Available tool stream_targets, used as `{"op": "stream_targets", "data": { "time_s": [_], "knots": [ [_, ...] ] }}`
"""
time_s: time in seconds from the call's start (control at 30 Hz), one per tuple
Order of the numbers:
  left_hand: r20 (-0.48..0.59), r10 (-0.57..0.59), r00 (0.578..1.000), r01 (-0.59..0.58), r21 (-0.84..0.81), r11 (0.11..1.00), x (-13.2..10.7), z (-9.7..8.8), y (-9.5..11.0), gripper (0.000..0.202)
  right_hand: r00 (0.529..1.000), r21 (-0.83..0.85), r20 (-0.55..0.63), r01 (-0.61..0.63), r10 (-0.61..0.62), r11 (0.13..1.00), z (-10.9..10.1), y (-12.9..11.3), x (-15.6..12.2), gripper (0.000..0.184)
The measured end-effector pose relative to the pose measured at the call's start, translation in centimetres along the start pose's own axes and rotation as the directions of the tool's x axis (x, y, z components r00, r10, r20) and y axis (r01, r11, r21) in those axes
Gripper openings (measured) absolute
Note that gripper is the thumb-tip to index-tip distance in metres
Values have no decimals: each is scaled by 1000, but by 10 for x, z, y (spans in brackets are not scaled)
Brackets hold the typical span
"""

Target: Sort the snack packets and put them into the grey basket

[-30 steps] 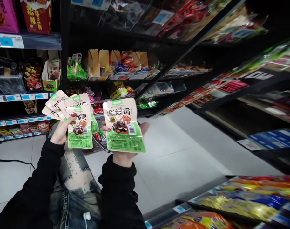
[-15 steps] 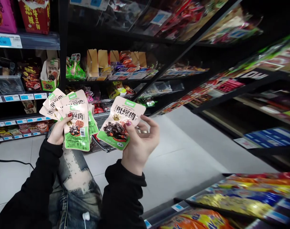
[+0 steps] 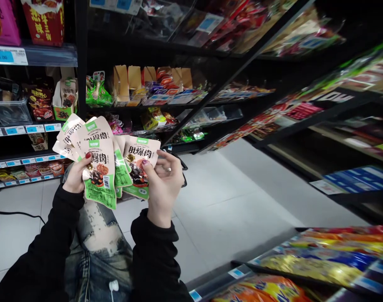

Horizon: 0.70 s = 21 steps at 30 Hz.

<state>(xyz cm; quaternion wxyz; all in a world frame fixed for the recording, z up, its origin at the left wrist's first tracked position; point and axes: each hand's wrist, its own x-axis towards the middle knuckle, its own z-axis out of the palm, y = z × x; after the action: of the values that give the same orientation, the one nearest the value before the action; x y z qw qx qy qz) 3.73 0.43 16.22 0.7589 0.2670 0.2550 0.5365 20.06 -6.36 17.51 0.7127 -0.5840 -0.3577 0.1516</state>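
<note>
My left hand (image 3: pixel 74 175) grips a fanned bunch of several cream-and-green snack packets (image 3: pixel 95 161) with Chinese print, held upright in front of me. My right hand (image 3: pixel 162 184) pinches one more packet of the same kind (image 3: pixel 140 165) between thumb and fingers. That packet's left edge slips behind the right side of the fan. A ring shows on a right-hand finger. Both arms wear black sleeves, and my knee in ripped jeans (image 3: pixel 100 235) is below the hands.
Dark store shelves (image 3: pixel 166 84) packed with snack packs run along the aisle ahead and on the right. A green display box (image 3: pixel 65 98) of the same packets stands on a left shelf. Bright packets (image 3: pixel 320 256) fill a low shelf at the bottom right. White tiled floor (image 3: pixel 235 201) lies between.
My right hand turned its single packet and carried it left, from held apart to tucked against the fan in my left hand. The left hand barely moved.
</note>
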Motion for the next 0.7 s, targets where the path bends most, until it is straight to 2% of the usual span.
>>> {"op": "stream_targets", "data": {
  "time_s": [0.1, 0.2, 0.43, 0.53, 0.6, 0.7],
  "knots": [
    [-28, -10, 1000, 10, -5, 1000, 0, 0, 1, 36, 999, -44, 31, 41, -40, 998, 4, -2, -3, 32],
    [-27, -5, 1000, 5, -11, 1000, 0, 0, 1, 34, 998, -60, 62, 30, -27, 998, 9, -3, -6, 32],
    [15, -15, 1000, 15, 13, 1000, -1, -1, -3, 47, 988, -17, 154, 24, -21, 1000, 24, 0, -17, 31],
    [30, 2, 1000, -4, 41, 999, -1, -3, -4, 52, 967, -63, 253, 29, -12, 998, 21, 1, -15, 22],
    [37, 36, 999, -38, 55, 998, 0, -4, -4, 53, 954, -121, 300, 48, -10, 992, 17, 1, -11, 22],
    [42, 82, 996, -85, 76, 993, 1, -4, -6, 52, 968, -121, 233, 122, -92, 985, 11, 1, -8, 26]
  ]
}}
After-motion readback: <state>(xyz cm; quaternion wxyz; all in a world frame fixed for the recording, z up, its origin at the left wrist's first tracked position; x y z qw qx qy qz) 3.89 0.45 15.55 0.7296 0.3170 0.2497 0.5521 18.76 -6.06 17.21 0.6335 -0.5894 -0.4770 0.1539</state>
